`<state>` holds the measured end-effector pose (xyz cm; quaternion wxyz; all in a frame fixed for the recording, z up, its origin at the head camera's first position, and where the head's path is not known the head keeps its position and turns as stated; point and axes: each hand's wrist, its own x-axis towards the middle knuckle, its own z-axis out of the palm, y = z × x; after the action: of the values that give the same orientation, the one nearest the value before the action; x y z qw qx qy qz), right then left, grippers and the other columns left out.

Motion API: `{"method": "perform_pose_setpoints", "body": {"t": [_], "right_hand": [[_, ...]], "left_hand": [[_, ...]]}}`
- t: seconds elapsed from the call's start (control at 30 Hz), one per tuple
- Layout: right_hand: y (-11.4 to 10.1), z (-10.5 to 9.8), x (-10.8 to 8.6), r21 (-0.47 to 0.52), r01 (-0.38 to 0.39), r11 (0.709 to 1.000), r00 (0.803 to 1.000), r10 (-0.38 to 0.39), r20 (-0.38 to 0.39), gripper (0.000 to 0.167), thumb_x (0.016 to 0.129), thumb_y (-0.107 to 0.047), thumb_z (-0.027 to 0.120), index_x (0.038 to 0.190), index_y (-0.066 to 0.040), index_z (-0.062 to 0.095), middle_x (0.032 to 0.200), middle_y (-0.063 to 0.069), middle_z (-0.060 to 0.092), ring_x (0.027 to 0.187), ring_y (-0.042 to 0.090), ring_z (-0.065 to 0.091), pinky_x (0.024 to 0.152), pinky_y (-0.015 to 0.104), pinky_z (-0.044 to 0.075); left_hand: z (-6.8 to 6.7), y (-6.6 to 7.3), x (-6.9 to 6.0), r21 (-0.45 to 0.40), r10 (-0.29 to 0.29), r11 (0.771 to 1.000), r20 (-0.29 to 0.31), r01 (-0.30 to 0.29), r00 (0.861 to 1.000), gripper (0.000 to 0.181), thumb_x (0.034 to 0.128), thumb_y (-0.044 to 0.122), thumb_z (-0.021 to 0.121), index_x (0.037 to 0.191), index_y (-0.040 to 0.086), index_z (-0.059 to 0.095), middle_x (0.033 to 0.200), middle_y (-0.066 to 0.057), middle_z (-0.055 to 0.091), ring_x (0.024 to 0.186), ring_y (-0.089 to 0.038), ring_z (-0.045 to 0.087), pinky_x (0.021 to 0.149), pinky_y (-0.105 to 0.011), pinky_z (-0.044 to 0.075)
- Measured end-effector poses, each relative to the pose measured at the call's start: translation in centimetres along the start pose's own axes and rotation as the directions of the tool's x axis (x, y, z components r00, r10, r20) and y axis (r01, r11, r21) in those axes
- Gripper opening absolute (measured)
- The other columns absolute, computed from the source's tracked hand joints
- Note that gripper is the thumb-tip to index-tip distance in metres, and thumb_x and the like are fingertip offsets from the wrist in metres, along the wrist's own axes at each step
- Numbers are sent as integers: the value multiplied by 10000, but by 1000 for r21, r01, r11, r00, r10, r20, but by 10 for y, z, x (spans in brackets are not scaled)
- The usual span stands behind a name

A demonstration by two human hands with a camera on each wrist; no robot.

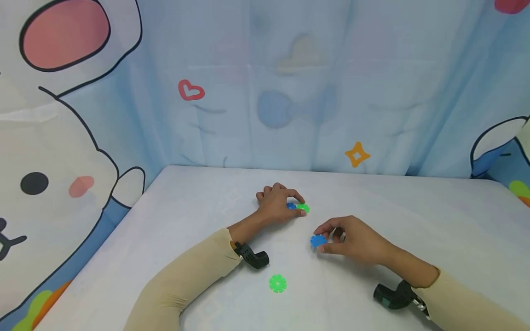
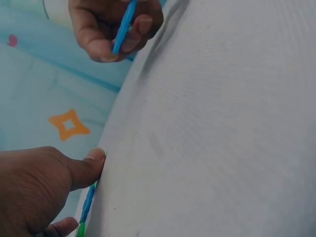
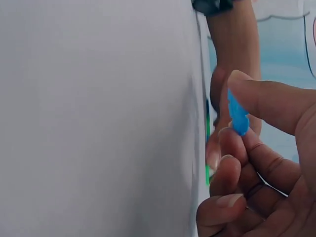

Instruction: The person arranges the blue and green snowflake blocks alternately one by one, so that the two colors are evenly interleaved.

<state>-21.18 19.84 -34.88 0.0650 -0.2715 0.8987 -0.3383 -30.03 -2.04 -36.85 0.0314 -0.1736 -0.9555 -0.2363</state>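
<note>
My left hand [image 1: 276,204] pinches a short row of flat notched discs lying on the table. A green disc [image 1: 304,208] at its right end sits between thumb and finger, beside a blue disc [image 1: 291,206]. In the left wrist view the row appears edge-on, with a blue part [image 2: 88,205] between green ones; my hand hides some of it. To the right and nearer, my right hand [image 1: 356,239] holds a single blue notched disc [image 1: 318,241] between thumb and fingertips, just above the table. The right wrist view shows this held disc [image 3: 238,113] edge-on.
A loose green notched disc [image 1: 278,283] lies flat on the white table [image 1: 198,211], nearer than both hands. Behind the table's far edge hangs a light blue cartoon curtain [image 1: 232,128]. Each wrist wears a black camera, such as the left one [image 1: 253,257].
</note>
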Motion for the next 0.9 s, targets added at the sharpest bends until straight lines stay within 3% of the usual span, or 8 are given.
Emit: {"method": "perform_pose_setpoints", "body": {"t": [0.23,0.53,0.9], "right_hand": [[14,-20,23,-26,-108,994,989,105,-102,401,825,-351,793,1127,-98,721,918,11,658,738,137,588,598,231,460],[33,-33,62,-13,-177,984,977,174,-124,471,852,-332,769,1211,-41,684,1011,91,663,803,174,620,652,276,480],[47,-33,61,-31,-216,976,966,209,-155,403,835,-243,780,1164,-19,716,963,87,678,757,153,578,589,260,432]], "left_hand": [[-2,0,1,11,-7,1000,0,7,1000,295,838,526,728,1105,402,712,1316,-44,524,1199,-294,410,964,-501,257],[0,2,2,13,-10,1000,15,10,1000,294,837,530,727,1104,407,714,1316,-48,521,1209,-296,412,969,-515,262],[7,12,7,50,17,999,17,-18,1000,281,837,560,713,1092,444,701,1314,-33,512,1202,-273,422,940,-482,277]]}}
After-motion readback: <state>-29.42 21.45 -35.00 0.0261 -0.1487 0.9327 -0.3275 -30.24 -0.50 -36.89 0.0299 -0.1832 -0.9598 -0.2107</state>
